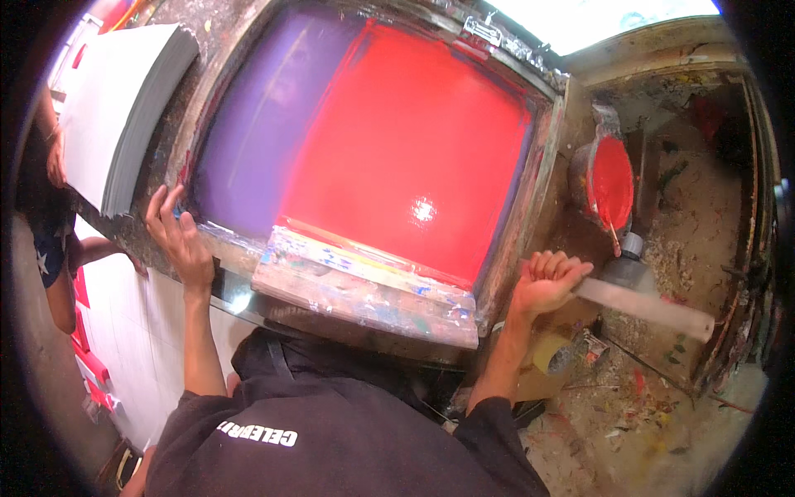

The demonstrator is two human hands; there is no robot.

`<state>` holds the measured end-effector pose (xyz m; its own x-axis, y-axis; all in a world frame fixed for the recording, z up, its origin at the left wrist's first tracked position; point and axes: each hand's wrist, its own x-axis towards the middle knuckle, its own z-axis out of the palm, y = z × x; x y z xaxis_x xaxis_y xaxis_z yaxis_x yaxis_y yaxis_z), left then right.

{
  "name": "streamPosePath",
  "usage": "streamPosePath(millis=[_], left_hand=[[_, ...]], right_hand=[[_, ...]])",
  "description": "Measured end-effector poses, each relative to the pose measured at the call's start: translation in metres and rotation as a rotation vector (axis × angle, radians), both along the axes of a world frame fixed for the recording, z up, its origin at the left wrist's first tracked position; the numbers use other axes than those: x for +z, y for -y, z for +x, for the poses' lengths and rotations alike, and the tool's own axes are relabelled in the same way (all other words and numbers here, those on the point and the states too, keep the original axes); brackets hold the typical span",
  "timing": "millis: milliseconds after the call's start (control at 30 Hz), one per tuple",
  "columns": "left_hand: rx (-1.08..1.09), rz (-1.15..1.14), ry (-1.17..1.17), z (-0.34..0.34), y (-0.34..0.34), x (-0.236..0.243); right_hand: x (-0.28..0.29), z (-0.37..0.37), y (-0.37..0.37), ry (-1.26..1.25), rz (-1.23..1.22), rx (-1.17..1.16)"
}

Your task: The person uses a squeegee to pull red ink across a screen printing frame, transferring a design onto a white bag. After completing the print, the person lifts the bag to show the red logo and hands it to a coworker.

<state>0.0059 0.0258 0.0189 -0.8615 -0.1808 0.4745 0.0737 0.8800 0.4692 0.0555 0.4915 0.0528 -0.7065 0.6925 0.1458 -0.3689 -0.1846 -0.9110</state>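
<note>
The person's 2 bare hands are on either side of a wide wooden frame (542,178). The left hand (186,247) is raised by the frame's near left corner, fingers loosely spread, with nothing visible in it; whether it touches the frame, I cannot tell. The right hand (548,283), beyond the near right corner, is a fist closed around 1 end of a pale flat strip (654,310), which reaches out to the right and is slightly blurred. Between the hands, the frame surrounds a purple sheet (258,124), with glossy red paint (406,149) covering its middle and right. A paint-stained wooden board (364,296) lies along the near edge of the red. To the right stand a tub (581,178) of red paint and, nearer, a grey bottle (627,270), partly behind the strip. A roll of tape (553,354) lies near the right forearm. At far left, another person's hand (56,159) is beside a thick stack of white sheets (120,108).
</note>
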Motion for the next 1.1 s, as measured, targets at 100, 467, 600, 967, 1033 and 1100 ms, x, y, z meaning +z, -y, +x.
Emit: streamPosePath(millis=[100, 467, 600, 967, 1033, 1100], left_hand=[[0.0, -0.033, 0.014, 0.008, 0.008, -0.004], [-0.009, 0.008, -0.002, 0.003, 0.007, -0.004], [-0.004, -0.014, -0.001, 0.005, 0.003, -0.001], [-0.004, 0.002, 0.006, 0.006, 0.008, -0.006], [-0.009, -0.012, 0.003, 0.002, 0.008, -0.004], [-0.008, -0.001, 0.006, 0.003, 0.006, -0.002]], right_hand=[[-0.005, 0.013, 0.002, -0.009, 0.017, 0.01], [0.005, -0.101, -0.022, -0.044, 0.193, -0.037], [-0.002, -0.03, -0.015, -0.01, -0.152, -0.045], [-0.002, -0.057, 0.004, 0.01, 0.088, -0.056], [0.01, -0.09, 0.006, -0.004, 0.175, -0.055], [0.009, -0.101, 0.005, 0.013, 0.191, -0.102]])
